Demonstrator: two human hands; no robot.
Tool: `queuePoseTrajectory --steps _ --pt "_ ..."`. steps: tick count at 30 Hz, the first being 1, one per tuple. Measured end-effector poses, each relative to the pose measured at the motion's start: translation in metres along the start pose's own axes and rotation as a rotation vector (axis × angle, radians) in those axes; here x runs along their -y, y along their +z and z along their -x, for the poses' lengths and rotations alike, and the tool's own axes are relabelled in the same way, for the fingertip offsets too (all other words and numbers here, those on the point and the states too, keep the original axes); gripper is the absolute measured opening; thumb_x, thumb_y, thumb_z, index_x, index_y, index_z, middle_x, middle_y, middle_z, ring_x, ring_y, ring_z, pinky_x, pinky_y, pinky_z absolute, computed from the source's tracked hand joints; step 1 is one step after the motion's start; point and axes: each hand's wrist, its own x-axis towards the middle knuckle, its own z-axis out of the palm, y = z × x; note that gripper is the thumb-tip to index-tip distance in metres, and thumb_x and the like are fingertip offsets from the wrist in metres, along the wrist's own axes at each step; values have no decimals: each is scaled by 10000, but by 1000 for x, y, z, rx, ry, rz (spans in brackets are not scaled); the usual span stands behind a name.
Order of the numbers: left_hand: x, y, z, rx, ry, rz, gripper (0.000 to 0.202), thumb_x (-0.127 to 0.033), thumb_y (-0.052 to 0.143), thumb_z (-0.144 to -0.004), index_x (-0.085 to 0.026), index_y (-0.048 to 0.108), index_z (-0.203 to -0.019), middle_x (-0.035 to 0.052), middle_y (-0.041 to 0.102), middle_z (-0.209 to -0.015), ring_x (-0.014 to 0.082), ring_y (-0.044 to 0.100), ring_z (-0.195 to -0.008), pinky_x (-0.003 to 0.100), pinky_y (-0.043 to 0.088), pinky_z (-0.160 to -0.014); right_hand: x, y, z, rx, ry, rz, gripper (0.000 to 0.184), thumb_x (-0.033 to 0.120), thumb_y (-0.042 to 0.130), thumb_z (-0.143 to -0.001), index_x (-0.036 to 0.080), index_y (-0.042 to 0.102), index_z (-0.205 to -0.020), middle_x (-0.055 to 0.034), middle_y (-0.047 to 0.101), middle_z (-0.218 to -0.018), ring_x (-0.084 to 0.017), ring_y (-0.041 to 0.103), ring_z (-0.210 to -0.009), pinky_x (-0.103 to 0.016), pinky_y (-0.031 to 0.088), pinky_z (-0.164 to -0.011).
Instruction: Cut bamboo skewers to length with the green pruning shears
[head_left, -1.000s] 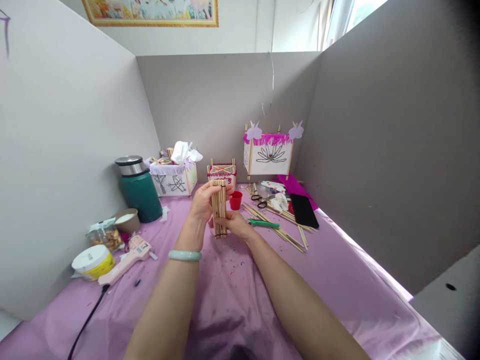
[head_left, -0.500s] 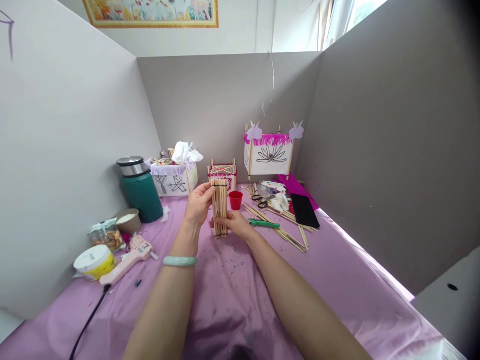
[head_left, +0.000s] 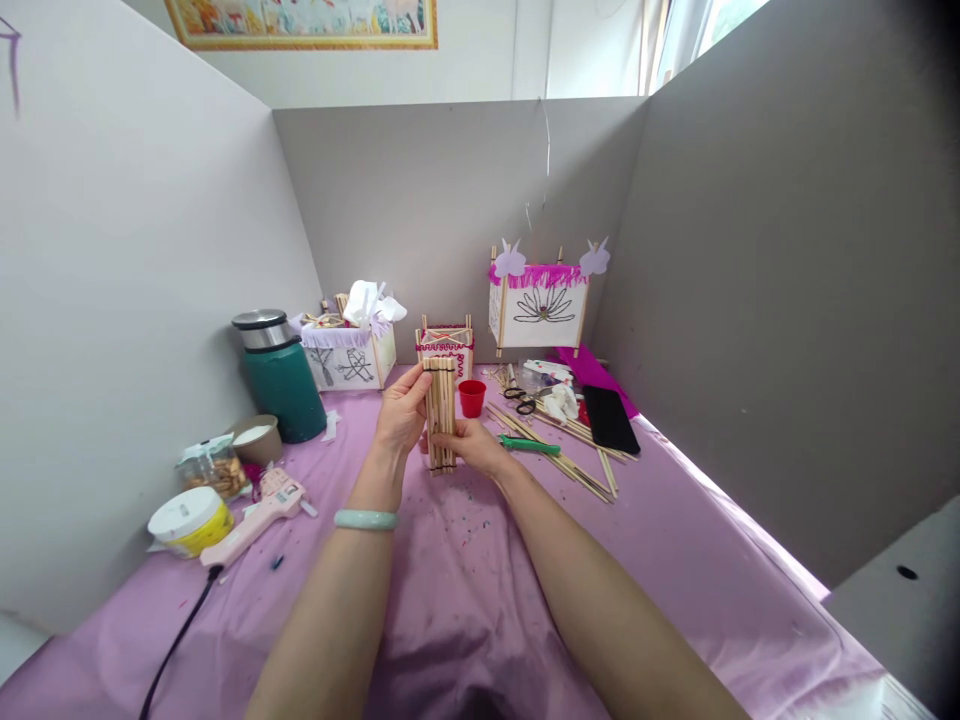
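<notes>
A bundle of wooden sticks (head_left: 441, 400), with dark bands near its top and bottom, stands upright between my hands above the table. My left hand (head_left: 401, 405) pinches its upper left edge between thumb and fingers. Around the lower part, my right hand (head_left: 466, 445) is closed, thumb across the front; its other fingers are mostly hidden behind the sticks. Just beyond the bundle sit a small red cup (head_left: 472, 399) and a little stick-framed lantern (head_left: 446, 345) with red trim, partly covered by the bundle.
Loose sticks (head_left: 555, 455), green-handled pliers (head_left: 529, 445), scissors (head_left: 520, 400) and a black phone (head_left: 610, 420) lie to the right. A white lantern (head_left: 541, 315) hangs behind. On the left are a green bottle (head_left: 283, 385), a decorated box (head_left: 349, 360), and a corded glue gun (head_left: 259, 520).
The view has tilted very slightly. Both hands keep the same hold on the stick bundle, and the left forearm has shifted a little to the right.
</notes>
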Motion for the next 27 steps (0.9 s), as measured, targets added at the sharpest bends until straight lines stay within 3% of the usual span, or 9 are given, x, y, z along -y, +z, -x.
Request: queuePoseTrajectory --steps 20,27 --pt "3 8 4 -24 19 -7 359 -317 761 -677 -172 681 -995 53 730 -894 180 681 -804 302 524 -762 -4 -1 4 -5 -40 61 401 457 773 -614 130 713 -840 -81 716 -810 -223 664 -795 -373 505 -787" --pt "-8 10 6 26 -21 -60 339 -305 729 -702 -134 656 -985 86 721 -906 197 680 -801 310 523 -731 -2 3 5 -46 -9 27 374 431 781 -598 128 705 -804 -89 715 -813 -219 661 -784 -374 498 -795"
